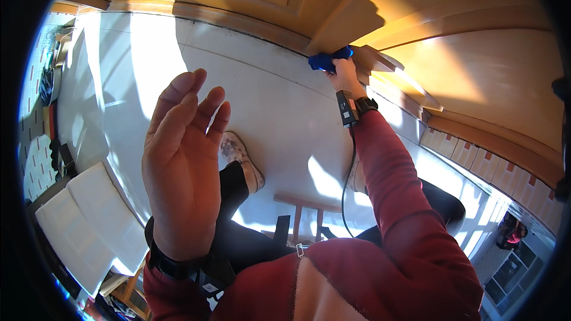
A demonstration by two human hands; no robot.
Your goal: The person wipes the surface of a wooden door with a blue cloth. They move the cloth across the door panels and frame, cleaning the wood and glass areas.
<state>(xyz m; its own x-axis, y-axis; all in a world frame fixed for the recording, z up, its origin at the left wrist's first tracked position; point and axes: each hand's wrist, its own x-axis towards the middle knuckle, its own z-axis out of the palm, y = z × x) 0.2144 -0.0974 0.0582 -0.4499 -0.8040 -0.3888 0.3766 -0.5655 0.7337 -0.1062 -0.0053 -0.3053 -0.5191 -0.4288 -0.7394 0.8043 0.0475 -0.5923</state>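
My right hand (345, 76) grips a blue cloth (330, 59) and presses it at the foot of a wooden post (332, 31), where the wooden panelling meets the floor. Some of its fingers are hidden by the cloth. My left hand (185, 169) is raised over the floor, palm up, fingers slightly curled and apart, with nothing in it. Both wrists wear black bands, and a small black device (346, 108) with a cable sits on the right one.
Wooden panelling (236, 2) runs along the far side and right. White cloth (91, 223) covers something at the left. A wooden stool (308, 209) stands beneath me on the pale tiled floor (276, 93). A cable (344, 187) hangs from my right wrist.
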